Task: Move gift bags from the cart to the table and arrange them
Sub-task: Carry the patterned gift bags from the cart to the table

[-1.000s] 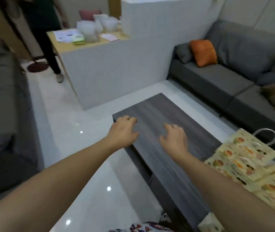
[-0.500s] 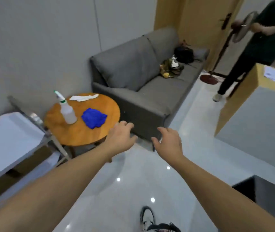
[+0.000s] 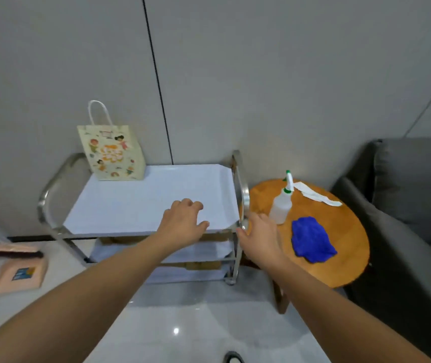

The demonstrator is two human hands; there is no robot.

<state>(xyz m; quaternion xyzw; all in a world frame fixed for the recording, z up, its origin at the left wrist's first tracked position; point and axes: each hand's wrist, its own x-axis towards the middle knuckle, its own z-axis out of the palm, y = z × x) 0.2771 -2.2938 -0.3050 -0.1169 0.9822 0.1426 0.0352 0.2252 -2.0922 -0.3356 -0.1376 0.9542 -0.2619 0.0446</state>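
One cream gift bag (image 3: 112,153) with cartoon prints and a white rope handle stands upright at the far left corner of the metal cart's white top shelf (image 3: 141,203). My left hand (image 3: 183,221) hovers over the near right part of that shelf, fingers loosely curled, holding nothing. My right hand (image 3: 261,231) reaches out beside the cart's right handle rail (image 3: 240,184), also empty. Both hands are well short of the bag. The dark coffee table is out of view.
A round wooden side table (image 3: 353,258) right of the cart carries a spray bottle (image 3: 281,205), a blue cloth (image 3: 311,239) and white paper. A grey sofa (image 3: 413,205) stands at the right. A brush and a pink dustpan (image 3: 20,273) lie on the floor at left.
My view has swung from the coffee table, past the sofa and round table, to the cart. Both empty hands now reach toward the cart's top shelf.
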